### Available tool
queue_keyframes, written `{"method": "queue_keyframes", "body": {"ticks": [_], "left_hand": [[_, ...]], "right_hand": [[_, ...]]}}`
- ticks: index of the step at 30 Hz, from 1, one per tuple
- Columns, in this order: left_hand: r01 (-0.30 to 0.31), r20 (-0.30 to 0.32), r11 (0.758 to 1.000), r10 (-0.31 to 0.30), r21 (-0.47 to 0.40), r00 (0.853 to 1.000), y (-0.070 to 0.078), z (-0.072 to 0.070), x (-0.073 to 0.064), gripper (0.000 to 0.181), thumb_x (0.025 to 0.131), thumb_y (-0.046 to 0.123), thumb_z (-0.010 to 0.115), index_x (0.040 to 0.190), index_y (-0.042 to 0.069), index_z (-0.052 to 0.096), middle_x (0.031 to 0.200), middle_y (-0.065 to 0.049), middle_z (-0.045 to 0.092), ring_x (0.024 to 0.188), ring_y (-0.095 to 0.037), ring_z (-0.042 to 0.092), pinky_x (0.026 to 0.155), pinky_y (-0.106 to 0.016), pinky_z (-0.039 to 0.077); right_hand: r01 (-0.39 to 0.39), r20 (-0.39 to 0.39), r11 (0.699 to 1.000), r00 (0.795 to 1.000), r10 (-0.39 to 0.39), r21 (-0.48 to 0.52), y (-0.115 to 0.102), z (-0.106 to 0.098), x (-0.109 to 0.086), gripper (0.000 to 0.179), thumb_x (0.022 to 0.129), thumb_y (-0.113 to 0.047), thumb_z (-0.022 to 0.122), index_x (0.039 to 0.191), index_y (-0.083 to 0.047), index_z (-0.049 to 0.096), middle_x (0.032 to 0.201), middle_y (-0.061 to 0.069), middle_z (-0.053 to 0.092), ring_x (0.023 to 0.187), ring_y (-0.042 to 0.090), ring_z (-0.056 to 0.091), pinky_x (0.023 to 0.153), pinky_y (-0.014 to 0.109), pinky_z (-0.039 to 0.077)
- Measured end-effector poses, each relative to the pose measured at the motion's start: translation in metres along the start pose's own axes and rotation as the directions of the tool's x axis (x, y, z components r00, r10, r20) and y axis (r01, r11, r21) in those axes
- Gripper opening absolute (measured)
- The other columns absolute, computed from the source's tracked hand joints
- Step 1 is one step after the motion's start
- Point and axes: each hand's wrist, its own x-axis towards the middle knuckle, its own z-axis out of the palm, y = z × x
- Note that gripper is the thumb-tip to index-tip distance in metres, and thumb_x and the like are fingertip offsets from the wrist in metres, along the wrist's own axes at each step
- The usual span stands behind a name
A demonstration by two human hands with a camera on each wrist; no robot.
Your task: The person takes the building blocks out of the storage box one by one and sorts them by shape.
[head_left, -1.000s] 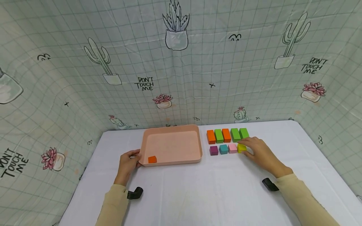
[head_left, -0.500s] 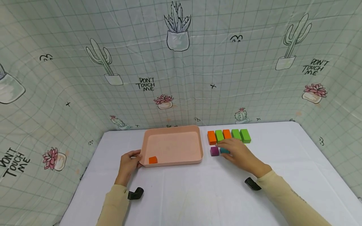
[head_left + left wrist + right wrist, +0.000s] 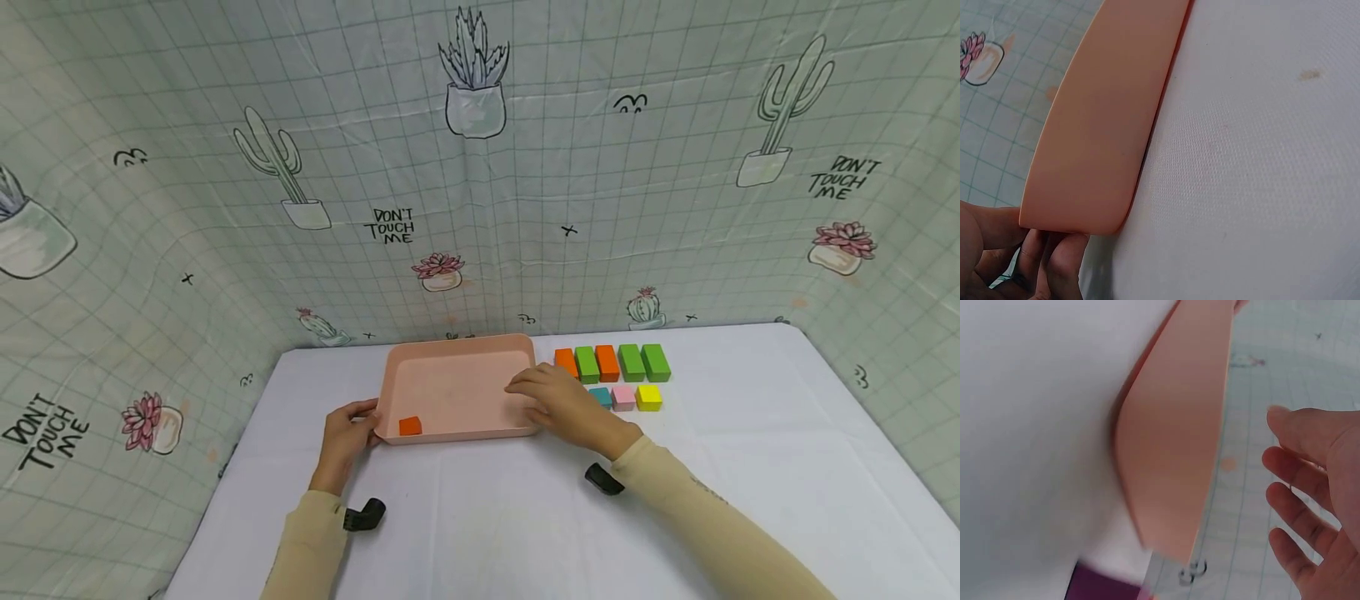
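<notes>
A shallow pink tray (image 3: 459,387) lies on the white table, with one orange block (image 3: 410,426) in its front left corner. At that corner my left hand (image 3: 345,437) holds the tray's edge; the left wrist view shows bent fingers (image 3: 1063,265) against its end wall. My right hand (image 3: 566,408) hovers over the tray's right end, holding nothing, its fingers (image 3: 1297,506) loosely bent and spread. Just right of it sit a teal cube (image 3: 602,398), a pink cube (image 3: 623,398) and a yellow cube (image 3: 648,397). A purple cube (image 3: 1100,584) appears only in the right wrist view.
Behind the cubes runs a row of several oblong blocks, orange (image 3: 607,363) and green (image 3: 632,363); my right hand partly covers the leftmost. A grid-patterned cloth (image 3: 525,208) hangs behind the table (image 3: 480,525). Black wrist devices (image 3: 365,515) stick out from both sleeves.
My right hand has swept left, from the yellow cube past the pink and teal ones to the tray's right end. My left hand stays at the tray's corner. The blocks appear unmoved.
</notes>
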Motion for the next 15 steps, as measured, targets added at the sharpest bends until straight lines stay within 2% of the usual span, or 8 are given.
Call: {"method": "queue_keyframes", "body": {"ticks": [8,15], "left_hand": [[0.006,-0.009,1.0,-0.006,0.003,1.0,0.0,-0.001,-0.001,0.034,0.105,0.001,0.06,0.136,-0.012,0.062,0.12,-0.025,0.06,0.071,-0.009,0.059,0.06,-0.016,0.052],[0.002,-0.01,1.0,-0.002,-0.003,1.0,-0.001,0.0,0.0,0.034,0.104,-0.001,0.06,0.135,-0.013,0.063,0.119,-0.025,0.06,0.07,-0.009,0.059,0.059,-0.017,0.052]], "right_hand": [[0.019,0.053,0.999,0.998,-0.022,0.048,-0.023,0.019,0.037,0.034,0.093,-0.01,0.081,0.127,-0.005,0.074,0.128,0.006,0.072,0.119,0.028,0.061,0.103,0.045,0.051],[0.042,0.084,0.999,0.996,-0.044,0.016,-0.039,0.039,0.059,0.034,0.094,-0.013,0.081,0.126,-0.006,0.075,0.128,0.006,0.072,0.119,0.028,0.061,0.102,0.043,0.05]]}}
